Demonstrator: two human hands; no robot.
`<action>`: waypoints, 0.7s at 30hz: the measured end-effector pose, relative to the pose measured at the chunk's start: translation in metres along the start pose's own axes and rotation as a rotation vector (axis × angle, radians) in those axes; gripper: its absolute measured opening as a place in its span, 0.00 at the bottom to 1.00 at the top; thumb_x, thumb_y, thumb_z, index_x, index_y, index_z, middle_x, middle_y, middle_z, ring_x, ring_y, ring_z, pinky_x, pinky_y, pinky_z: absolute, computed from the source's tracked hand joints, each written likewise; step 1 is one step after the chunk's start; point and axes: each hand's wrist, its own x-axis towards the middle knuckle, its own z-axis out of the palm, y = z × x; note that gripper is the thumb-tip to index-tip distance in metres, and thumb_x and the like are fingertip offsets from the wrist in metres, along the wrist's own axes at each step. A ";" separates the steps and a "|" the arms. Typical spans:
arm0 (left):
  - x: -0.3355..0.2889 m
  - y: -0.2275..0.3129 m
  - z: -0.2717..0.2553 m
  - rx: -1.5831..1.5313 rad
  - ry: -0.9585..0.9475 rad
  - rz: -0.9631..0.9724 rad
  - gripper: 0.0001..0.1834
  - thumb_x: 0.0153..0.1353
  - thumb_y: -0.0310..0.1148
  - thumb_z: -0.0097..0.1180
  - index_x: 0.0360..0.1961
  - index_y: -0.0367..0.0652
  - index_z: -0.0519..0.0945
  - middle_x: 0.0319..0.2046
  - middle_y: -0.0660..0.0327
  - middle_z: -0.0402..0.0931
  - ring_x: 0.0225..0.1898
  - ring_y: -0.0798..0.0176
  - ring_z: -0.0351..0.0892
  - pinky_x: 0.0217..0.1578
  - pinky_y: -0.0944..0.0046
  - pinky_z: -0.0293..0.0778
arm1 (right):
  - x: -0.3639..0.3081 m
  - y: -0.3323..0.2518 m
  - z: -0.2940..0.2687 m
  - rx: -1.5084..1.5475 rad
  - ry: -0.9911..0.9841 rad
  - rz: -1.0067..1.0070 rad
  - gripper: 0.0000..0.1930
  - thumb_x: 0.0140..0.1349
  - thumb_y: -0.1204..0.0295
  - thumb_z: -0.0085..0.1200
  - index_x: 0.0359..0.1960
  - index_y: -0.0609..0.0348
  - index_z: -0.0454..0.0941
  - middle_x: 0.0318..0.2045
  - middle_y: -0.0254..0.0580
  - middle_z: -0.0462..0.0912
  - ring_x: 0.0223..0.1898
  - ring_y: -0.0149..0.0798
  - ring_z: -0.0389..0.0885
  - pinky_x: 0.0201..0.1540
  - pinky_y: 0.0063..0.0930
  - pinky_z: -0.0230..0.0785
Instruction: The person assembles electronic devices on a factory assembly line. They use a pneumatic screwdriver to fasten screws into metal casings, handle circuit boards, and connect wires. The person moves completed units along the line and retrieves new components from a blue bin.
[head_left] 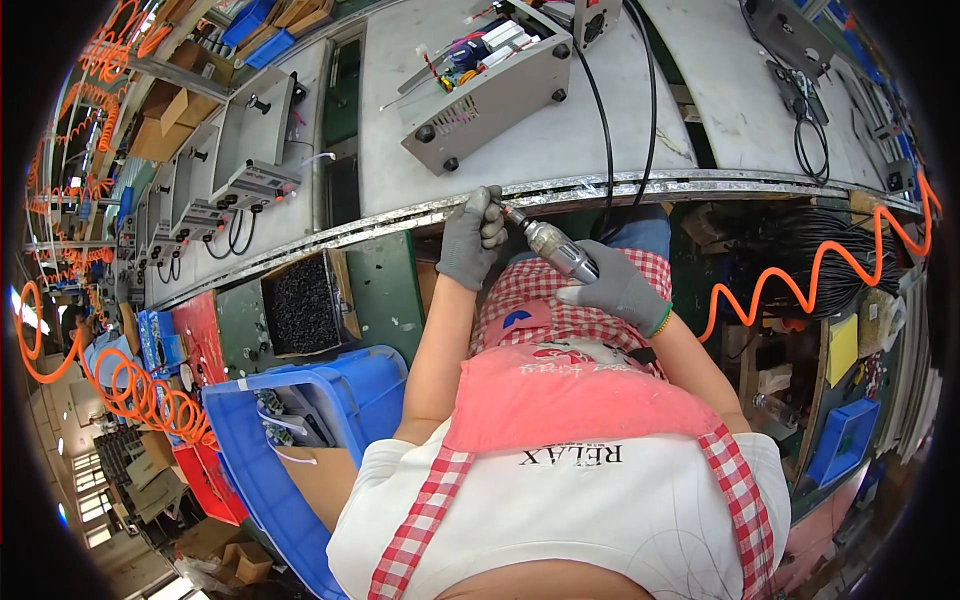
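Note:
In grey work gloves, both my hands meet just below the worktop's metal edge. My right hand is wrapped round the body of a power screwdriver, a silver and clear-grey tool with a reddish tip. The tool points up and to the left. At its tip is my left hand, fingers curled and pinched together; whatever lies between them is too small to make out. Beyond the hands, an open grey metal equipment case rests tilted on the worktop, its black feet, coloured wires and inner parts showing.
Along the conveyor line at left stand several similar metal cases. Below the rail are a box of small black parts and a blue plastic bin. A coiled orange air hose hangs at right, by bundled black cables.

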 end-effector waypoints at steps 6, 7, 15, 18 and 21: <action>-0.006 0.011 -0.003 0.238 -0.067 0.002 0.13 0.69 0.34 0.45 0.45 0.35 0.73 0.22 0.69 0.67 0.17 0.78 0.56 0.16 0.77 0.54 | 0.003 0.006 0.002 -0.047 -0.022 0.032 0.34 0.44 0.54 0.68 0.49 0.62 0.73 0.36 0.44 0.79 0.38 0.37 0.77 0.44 0.30 0.69; -0.005 0.013 -0.005 0.266 -0.084 -0.016 0.13 0.69 0.34 0.45 0.45 0.35 0.73 0.22 0.68 0.67 0.17 0.77 0.56 0.16 0.77 0.54 | 0.004 0.010 0.002 -0.069 -0.017 0.027 0.34 0.44 0.54 0.68 0.49 0.62 0.73 0.36 0.44 0.79 0.38 0.37 0.77 0.44 0.30 0.69; 0.004 0.000 -0.030 0.179 0.015 -0.212 0.19 0.64 0.46 0.56 0.45 0.41 0.76 0.23 0.69 0.68 0.20 0.76 0.59 0.18 0.76 0.57 | 0.008 0.011 0.004 0.000 -0.021 0.035 0.32 0.44 0.54 0.68 0.47 0.62 0.74 0.33 0.41 0.78 0.36 0.35 0.76 0.42 0.30 0.69; 0.012 0.010 -0.032 0.411 0.212 -0.135 0.19 0.63 0.46 0.58 0.45 0.42 0.76 0.22 0.71 0.66 0.20 0.77 0.58 0.18 0.76 0.57 | 0.010 0.012 -0.001 0.012 0.034 0.046 0.30 0.44 0.55 0.68 0.45 0.62 0.74 0.33 0.40 0.78 0.35 0.34 0.75 0.41 0.30 0.69; 0.030 0.037 -0.041 0.224 0.579 0.048 0.16 0.63 0.43 0.55 0.44 0.42 0.76 0.18 0.73 0.57 0.16 0.77 0.53 0.16 0.75 0.52 | 0.010 0.015 -0.008 0.038 0.070 0.064 0.29 0.44 0.56 0.67 0.44 0.62 0.74 0.33 0.40 0.78 0.34 0.34 0.75 0.40 0.30 0.69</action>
